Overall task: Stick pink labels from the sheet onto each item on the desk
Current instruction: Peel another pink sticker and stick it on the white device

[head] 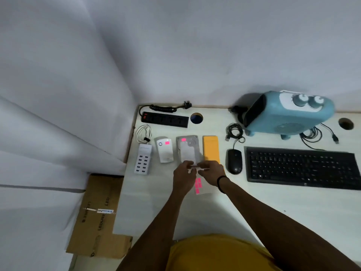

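My left hand (184,176) and my right hand (211,172) meet over the desk, both pinching the top of the label sheet (203,189), which hangs down with several pink labels (198,185) on it. Just beyond my fingers lies a grey hard drive (187,148) with a pink label at its far left corner. Left of it, a white adapter (165,149) also carries a pink label. A yellow case (211,148) lies right of the drive with no label showing. A white USB charging hub (143,160) lies at the far left.
A black power strip (166,119) and coiled white cable (143,133) lie at the back left. A black mouse (234,161), black keyboard (302,167) and blue fan heater (289,114) occupy the right. A cardboard box (97,218) sits below the desk's left edge.
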Demonstrator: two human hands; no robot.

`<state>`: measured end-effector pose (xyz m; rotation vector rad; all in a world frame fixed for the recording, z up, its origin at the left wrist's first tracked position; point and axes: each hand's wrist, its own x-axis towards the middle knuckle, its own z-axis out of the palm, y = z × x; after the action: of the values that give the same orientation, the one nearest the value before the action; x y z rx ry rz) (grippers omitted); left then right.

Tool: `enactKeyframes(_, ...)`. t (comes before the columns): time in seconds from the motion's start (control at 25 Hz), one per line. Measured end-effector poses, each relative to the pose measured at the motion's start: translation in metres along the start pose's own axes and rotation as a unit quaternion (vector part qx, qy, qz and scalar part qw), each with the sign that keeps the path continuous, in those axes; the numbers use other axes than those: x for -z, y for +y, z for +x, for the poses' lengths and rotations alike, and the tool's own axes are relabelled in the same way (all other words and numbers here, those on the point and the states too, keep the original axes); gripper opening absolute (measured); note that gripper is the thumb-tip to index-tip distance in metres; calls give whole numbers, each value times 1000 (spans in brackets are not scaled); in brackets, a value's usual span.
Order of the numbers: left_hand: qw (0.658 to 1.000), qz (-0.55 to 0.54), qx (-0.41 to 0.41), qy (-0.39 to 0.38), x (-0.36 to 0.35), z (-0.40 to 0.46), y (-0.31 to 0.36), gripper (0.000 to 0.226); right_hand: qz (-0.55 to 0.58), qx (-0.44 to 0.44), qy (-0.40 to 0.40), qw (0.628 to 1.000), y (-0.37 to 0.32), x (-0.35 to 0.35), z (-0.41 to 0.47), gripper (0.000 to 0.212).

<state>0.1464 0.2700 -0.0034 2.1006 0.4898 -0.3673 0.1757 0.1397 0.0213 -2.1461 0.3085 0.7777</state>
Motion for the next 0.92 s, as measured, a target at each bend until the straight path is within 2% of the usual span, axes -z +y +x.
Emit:
enactKeyframes(0.12,999,38,17,-31,-32,-15,-8,26,-79,-8,12,997,48,14,-15,34)
enactKeyframes(0.28,993,118,30,-8,-43,-25,-31,26,-234,52,-40,970,81,12,-24,45)
enactKeyframes(0.36,990,118,79,14,-45,-28,-38,33,-283,89,-70,952,89,6,-23,53)
enactKeyframes(0.48,985,76,154,25,-50,-27,-36,46,-340,98,-118,928,101,0,-18,63)
enactKeyframes(0.64,974,7,224,15,-59,-21,-21,39,-381,116,-144,906,110,6,-15,73)
enactKeyframes(0.76,964,-35,264,-5,-65,-18,-18,36,-381,126,-153,903,111,11,-10,75)
enactKeyframes(0.92,965,-16,263,-2,-65,-16,-21,20,-370,126,-157,907,111,13,-5,73)
